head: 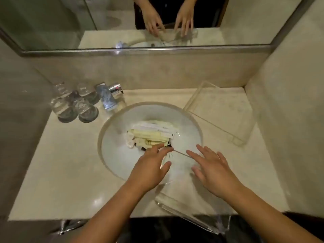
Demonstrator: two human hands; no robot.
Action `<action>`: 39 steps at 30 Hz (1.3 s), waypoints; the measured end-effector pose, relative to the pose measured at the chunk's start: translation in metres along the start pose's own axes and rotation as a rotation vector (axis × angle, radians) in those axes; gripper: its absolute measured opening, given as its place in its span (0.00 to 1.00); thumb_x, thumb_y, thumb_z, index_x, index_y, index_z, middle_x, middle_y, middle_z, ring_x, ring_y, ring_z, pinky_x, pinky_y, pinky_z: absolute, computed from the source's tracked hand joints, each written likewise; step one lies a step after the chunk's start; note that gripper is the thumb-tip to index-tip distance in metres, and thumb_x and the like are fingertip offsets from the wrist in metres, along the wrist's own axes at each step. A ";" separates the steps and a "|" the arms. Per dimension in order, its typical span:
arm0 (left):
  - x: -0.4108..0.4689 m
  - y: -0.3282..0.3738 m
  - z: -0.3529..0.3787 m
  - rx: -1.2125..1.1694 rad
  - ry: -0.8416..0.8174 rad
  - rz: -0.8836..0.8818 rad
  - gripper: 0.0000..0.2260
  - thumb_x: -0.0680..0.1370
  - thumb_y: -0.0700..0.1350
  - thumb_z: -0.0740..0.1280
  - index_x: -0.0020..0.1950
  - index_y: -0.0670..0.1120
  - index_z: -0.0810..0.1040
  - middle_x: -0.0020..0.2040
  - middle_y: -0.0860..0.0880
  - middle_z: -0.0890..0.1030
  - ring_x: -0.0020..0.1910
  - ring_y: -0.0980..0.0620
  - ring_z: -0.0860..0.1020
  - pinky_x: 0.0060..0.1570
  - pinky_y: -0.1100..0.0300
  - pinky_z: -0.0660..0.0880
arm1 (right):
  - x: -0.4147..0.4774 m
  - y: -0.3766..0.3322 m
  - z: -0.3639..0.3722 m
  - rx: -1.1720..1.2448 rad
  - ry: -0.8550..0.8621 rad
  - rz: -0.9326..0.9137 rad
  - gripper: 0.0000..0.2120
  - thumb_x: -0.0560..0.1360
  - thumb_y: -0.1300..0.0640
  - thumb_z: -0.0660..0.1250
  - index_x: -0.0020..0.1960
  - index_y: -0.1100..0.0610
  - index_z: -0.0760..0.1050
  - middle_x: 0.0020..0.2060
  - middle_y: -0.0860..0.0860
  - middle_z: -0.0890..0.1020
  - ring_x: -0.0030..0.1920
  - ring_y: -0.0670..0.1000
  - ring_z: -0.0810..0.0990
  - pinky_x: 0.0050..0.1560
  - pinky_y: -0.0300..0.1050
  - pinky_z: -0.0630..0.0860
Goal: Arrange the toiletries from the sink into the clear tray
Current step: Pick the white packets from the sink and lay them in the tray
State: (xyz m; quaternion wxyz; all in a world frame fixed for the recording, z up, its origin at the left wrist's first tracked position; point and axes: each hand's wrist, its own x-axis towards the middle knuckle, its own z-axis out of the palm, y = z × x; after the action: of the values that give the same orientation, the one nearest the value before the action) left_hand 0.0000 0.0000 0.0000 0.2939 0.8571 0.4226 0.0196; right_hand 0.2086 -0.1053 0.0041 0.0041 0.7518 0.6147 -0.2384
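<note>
A pile of toiletries (150,135), pale yellow tubes and white sachets, lies in the bottom of the round white sink (112,120). A clear tray (192,213) sits in front of me, reaching from the counter's front edge out over the near part of the basin. My left hand (150,165) hovers over the tray's far left corner, fingers spread, fingertips just short of the pile. My right hand (210,172) is spread flat over the tray's right side. Neither hand holds a toiletry.
A second clear tray (219,111) stands on the counter at the back right, beside the sink. Several upturned glasses (75,104) and the chrome faucet (108,97) are at the back left. A mirror (157,23) runs along the wall behind.
</note>
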 end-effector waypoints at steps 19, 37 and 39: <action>0.025 -0.090 0.049 -0.167 0.111 0.189 0.17 0.79 0.49 0.69 0.67 0.62 0.76 0.54 0.68 0.80 0.54 0.67 0.78 0.51 0.75 0.73 | 0.063 0.003 0.084 0.131 0.314 -0.258 0.23 0.81 0.58 0.64 0.72 0.38 0.74 0.48 0.42 0.84 0.45 0.43 0.80 0.50 0.42 0.78; -0.062 -0.177 0.020 -0.124 0.279 0.061 0.14 0.77 0.44 0.69 0.62 0.56 0.79 0.52 0.56 0.84 0.50 0.57 0.82 0.54 0.57 0.80 | 0.082 -0.119 0.115 0.002 0.283 -0.433 0.21 0.83 0.57 0.63 0.72 0.38 0.74 0.64 0.47 0.83 0.57 0.51 0.82 0.51 0.41 0.74; -0.059 -0.179 0.017 -0.128 0.243 0.070 0.14 0.78 0.45 0.69 0.62 0.57 0.79 0.52 0.57 0.83 0.51 0.57 0.82 0.54 0.58 0.80 | 0.082 -0.118 0.113 0.015 0.270 -0.444 0.21 0.83 0.56 0.64 0.72 0.38 0.73 0.62 0.47 0.84 0.56 0.49 0.82 0.50 0.38 0.71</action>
State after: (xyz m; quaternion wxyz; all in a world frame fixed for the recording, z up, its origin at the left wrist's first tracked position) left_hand -0.1608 0.0331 -0.0946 0.2938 0.8422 0.4227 0.1603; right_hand 0.0701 -0.0346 -0.0920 -0.1361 0.6236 0.7578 -0.1356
